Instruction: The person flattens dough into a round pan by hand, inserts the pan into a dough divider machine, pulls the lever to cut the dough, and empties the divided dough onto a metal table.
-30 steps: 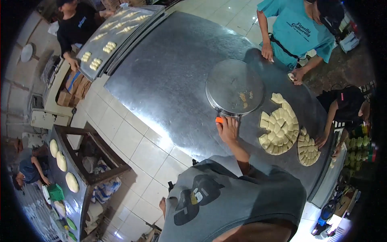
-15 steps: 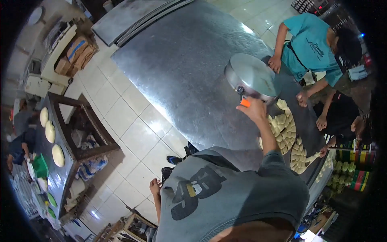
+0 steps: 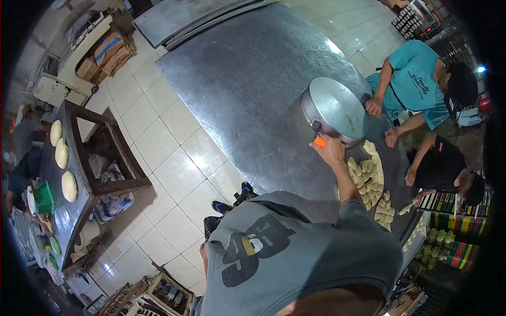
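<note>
My right hand (image 3: 332, 151) is closed around an orange handle (image 3: 319, 141). The handle meets a black fitting (image 3: 316, 125) on the side of a large round metal pan (image 3: 337, 108), though I cannot tell whether it is fixed there. The pan rests tilted on the metal table (image 3: 253, 95). Just beyond my wrist lie many cut pieces of pale dough (image 3: 366, 179), next to the pan's near edge. My left hand (image 3: 204, 252) hangs low beside my grey shirt, mostly hidden by it, and its fingers do not show clearly.
Two people, one in a teal shirt (image 3: 416, 79) and one in black (image 3: 443, 163), work along the table's right side. On the left, a second table (image 3: 79, 210) holds several dough loaves (image 3: 61, 152) and a green tray (image 3: 45, 197). White floor tiles (image 3: 174, 174) lie between the tables.
The whole view has shifted slightly. My left hand has slipped further behind my shirt. The right hand keeps its hold, and the strip of dough at the right has become shorter.
</note>
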Action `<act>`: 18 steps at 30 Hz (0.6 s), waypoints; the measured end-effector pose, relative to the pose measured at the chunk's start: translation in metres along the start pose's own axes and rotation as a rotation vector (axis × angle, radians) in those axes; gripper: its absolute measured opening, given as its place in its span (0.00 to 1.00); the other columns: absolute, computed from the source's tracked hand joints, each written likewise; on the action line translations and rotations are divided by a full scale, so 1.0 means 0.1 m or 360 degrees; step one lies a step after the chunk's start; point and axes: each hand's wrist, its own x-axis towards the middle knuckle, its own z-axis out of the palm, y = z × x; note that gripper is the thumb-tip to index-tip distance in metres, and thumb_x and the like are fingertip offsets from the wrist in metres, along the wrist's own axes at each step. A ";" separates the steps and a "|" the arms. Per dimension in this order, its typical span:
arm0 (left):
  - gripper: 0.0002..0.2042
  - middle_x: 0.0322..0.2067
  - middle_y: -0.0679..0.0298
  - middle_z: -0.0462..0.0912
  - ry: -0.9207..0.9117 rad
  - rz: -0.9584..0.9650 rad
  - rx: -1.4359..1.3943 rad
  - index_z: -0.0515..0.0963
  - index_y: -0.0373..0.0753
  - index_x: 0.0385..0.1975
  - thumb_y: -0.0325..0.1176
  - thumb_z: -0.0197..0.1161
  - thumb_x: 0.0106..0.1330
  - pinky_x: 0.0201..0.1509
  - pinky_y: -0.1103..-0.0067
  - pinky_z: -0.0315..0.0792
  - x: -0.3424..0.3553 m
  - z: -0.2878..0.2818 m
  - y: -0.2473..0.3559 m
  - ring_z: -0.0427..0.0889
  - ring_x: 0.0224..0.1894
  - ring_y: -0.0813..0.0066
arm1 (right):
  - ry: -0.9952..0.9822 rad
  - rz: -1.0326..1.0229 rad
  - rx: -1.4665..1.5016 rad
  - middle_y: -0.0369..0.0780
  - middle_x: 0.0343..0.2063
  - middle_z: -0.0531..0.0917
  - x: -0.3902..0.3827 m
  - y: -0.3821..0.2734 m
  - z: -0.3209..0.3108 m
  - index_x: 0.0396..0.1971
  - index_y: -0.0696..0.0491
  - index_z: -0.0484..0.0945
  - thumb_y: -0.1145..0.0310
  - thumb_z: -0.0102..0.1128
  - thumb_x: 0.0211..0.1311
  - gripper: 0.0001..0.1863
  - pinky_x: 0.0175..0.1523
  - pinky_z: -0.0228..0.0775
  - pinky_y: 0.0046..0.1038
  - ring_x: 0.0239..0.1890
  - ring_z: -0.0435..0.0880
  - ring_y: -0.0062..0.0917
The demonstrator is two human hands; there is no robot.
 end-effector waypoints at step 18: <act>0.17 0.24 0.64 0.78 -0.0073 -0.0046 0.0251 0.77 0.34 0.33 0.44 0.58 0.60 0.26 0.80 0.66 -0.29 0.10 0.72 0.71 0.22 0.78 | -0.0275 -0.0215 0.0025 0.51 0.24 0.81 0.21 -0.04 -0.42 0.32 0.57 0.79 0.51 0.64 0.48 0.22 0.38 0.72 0.42 0.32 0.81 0.46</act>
